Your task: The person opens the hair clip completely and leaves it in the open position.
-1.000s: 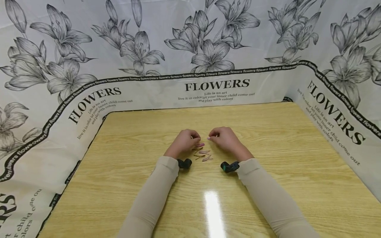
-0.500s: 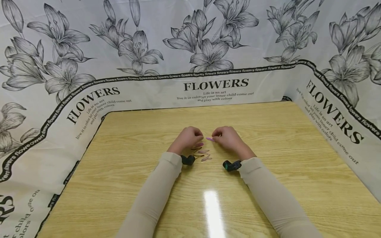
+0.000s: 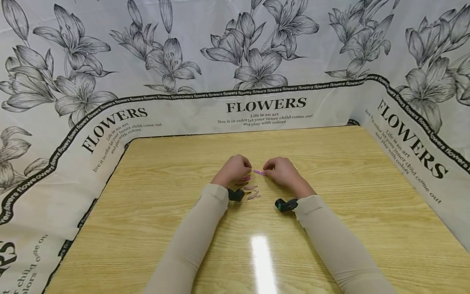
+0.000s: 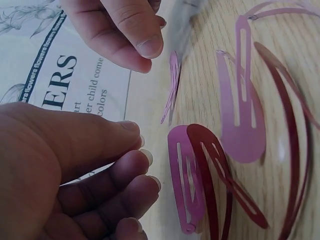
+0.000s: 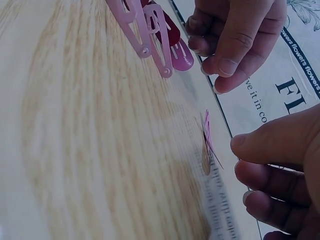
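Observation:
A thin pink snap hair clip (image 3: 259, 172) lies on the table between both hands, seen nearly edge-on in both wrist views. My right hand (image 3: 282, 170) is just beside it, with loosely bent fingers and a gap between thumb and forefinger in the right wrist view. Opposite, my left hand (image 3: 235, 166) hovers with thumb and fingers loosely curled and nothing visible between them. Nearer me is a loose group of several snap clips: a light pink clip (image 4: 245, 145), a magenta-pink clip (image 4: 177, 170) and a dark red clip (image 4: 292, 160) among them.
The wooden table (image 3: 176, 245) has a bright light reflection near its front. A white flower-printed sheet (image 3: 268, 110) stands along the back and both sides. Black cameras, a left one (image 3: 236, 194) and a right one (image 3: 285, 205), sit on the wrists.
The pink clip, mostly hidden at my right fingertips a second ago, came into view and lies on the table. My left hand shifted right and slightly away from me; the right moved a little right.

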A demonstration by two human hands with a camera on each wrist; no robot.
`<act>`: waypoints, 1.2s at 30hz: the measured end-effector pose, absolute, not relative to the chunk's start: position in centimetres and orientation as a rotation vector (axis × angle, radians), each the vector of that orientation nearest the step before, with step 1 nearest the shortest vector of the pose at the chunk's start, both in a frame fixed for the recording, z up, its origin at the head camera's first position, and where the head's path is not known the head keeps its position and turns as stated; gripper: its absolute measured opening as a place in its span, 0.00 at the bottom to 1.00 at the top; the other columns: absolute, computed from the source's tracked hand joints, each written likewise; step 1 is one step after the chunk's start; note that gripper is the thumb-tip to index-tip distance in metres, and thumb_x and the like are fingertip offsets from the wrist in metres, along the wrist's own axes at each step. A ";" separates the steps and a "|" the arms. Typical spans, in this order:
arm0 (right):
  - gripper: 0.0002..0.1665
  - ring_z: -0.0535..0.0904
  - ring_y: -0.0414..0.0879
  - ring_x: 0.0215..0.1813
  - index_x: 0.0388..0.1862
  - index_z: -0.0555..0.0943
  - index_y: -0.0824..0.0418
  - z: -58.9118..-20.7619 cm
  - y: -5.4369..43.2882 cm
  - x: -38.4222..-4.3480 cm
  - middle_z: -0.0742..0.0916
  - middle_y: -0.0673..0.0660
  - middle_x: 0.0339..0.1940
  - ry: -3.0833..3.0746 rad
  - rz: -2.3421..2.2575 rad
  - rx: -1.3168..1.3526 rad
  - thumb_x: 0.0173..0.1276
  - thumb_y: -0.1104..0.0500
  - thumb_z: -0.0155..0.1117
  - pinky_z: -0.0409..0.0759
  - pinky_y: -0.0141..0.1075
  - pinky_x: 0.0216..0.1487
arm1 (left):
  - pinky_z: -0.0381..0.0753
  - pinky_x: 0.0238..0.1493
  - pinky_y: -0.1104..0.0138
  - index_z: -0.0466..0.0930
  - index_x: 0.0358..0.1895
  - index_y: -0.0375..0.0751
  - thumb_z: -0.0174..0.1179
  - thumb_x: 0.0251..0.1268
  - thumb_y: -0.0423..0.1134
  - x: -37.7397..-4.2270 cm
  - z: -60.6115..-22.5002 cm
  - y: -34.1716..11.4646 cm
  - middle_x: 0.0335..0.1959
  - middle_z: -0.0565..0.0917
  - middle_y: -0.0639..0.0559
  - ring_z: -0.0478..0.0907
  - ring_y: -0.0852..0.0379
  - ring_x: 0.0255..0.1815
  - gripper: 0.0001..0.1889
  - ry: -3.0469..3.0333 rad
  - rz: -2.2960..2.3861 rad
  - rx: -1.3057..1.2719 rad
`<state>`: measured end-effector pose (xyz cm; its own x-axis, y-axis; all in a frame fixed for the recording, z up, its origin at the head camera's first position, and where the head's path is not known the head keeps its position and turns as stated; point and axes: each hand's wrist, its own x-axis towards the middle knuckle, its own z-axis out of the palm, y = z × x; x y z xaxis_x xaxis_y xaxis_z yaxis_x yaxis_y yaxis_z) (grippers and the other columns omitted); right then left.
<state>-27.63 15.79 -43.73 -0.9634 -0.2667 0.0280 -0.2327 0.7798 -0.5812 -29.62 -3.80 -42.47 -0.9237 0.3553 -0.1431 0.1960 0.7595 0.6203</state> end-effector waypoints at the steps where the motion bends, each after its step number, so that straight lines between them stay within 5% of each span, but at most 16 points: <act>1: 0.10 0.81 0.51 0.45 0.42 0.85 0.60 -43.8 15.9 -27.7 0.88 0.57 0.42 2.915 -0.936 -0.411 0.67 0.57 0.62 0.78 0.46 0.49 | 0.79 0.45 0.64 0.85 0.42 0.41 0.57 0.67 0.38 -29.7 -42.5 -3.7 0.40 0.84 0.49 0.79 0.57 0.34 0.09 2.711 0.905 0.433; 8: 0.10 0.81 0.51 0.43 0.41 0.85 0.60 -44.0 16.1 -27.8 0.88 0.57 0.40 2.915 -0.932 -0.379 0.66 0.56 0.64 0.78 0.45 0.49 | 0.80 0.35 0.70 0.83 0.43 0.40 0.56 0.66 0.36 -30.0 -42.6 -3.2 0.42 0.83 0.48 0.80 0.59 0.28 0.08 2.666 0.927 0.365; 14: 0.11 0.80 0.50 0.40 0.40 0.85 0.60 -44.1 16.2 -27.9 0.88 0.57 0.39 2.900 -0.925 -0.351 0.65 0.55 0.65 0.77 0.44 0.46 | 0.79 0.35 0.71 0.84 0.40 0.41 0.56 0.65 0.36 -30.2 -42.4 -2.9 0.42 0.83 0.49 0.79 0.58 0.32 0.08 2.688 0.874 0.371; 21: 0.11 0.80 0.50 0.40 0.38 0.86 0.60 -44.3 16.4 -28.0 0.88 0.56 0.37 2.895 -0.912 -0.346 0.64 0.54 0.65 0.77 0.44 0.46 | 0.77 0.32 0.70 0.84 0.34 0.42 0.56 0.61 0.33 -30.5 -42.2 -2.5 0.35 0.83 0.50 0.78 0.56 0.31 0.06 2.681 0.838 0.361; 36: 0.10 0.79 0.49 0.38 0.36 0.86 0.59 -44.2 16.4 -28.1 0.88 0.55 0.36 2.879 -0.886 -0.326 0.63 0.54 0.66 0.77 0.42 0.43 | 0.71 0.16 0.69 0.80 0.22 0.39 0.57 0.58 0.30 -31.8 -42.7 -1.6 0.18 0.77 0.50 0.71 0.58 0.14 0.09 2.598 0.815 0.258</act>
<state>-28.07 16.36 -44.22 -0.9707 -0.2365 -0.0430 -0.1714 0.8065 -0.5658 -31.82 -1.60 -42.68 -0.9016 0.2894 -0.3215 0.0539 0.8125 0.5804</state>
